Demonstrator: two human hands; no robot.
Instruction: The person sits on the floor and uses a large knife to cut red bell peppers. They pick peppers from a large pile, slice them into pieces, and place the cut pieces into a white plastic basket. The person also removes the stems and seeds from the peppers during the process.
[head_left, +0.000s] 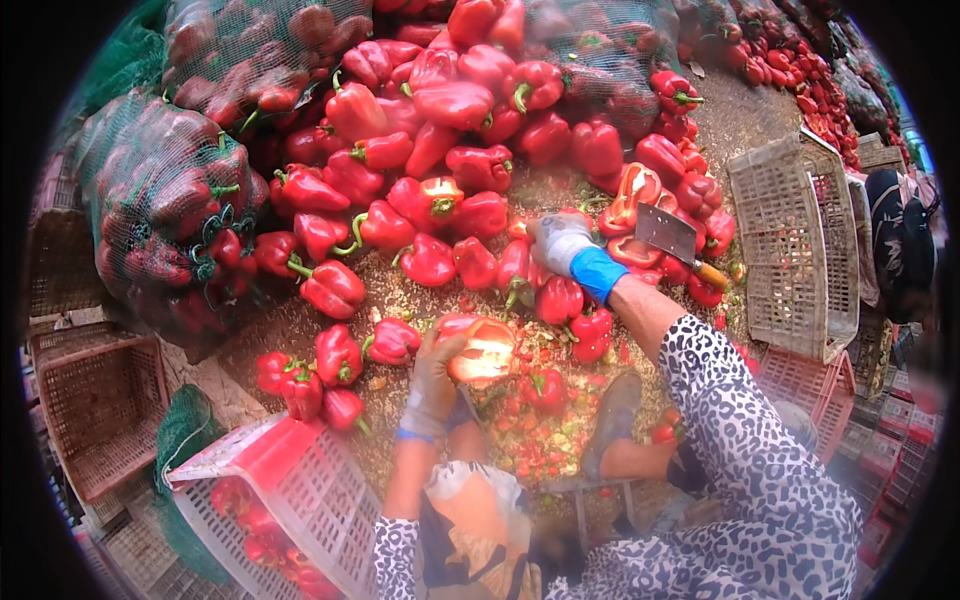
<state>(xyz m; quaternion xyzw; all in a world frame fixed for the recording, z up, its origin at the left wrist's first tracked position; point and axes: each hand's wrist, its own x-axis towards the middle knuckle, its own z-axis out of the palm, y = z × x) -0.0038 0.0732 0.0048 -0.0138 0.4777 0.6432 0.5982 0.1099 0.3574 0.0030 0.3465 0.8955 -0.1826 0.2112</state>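
My gloved left hand (436, 375) holds a cut red bell pepper (484, 349), its hollow, pale inside turned to the right. Farther forward, my gloved right hand (561, 238), with blue tape round the wrist, reaches among the peppers; its fingertips are at a small red piece, and whether they grip it I cannot tell. To the right of that hand, a cleaver (666, 232) with a wooden handle lies on opened peppers (636, 187). A large heap of whole red bell peppers (454, 105) spreads in front. Pepper scraps and seeds (536, 442) cover the ground between my feet.
Green mesh sacks of peppers (161, 195) stand at left and behind the heap. A plastic crate (281, 487) at lower left contains red peppers. An upended crate (780, 240) stands at right, a brown crate (105, 412) at far left. A person in dark clothing (900, 240) is at the right edge.
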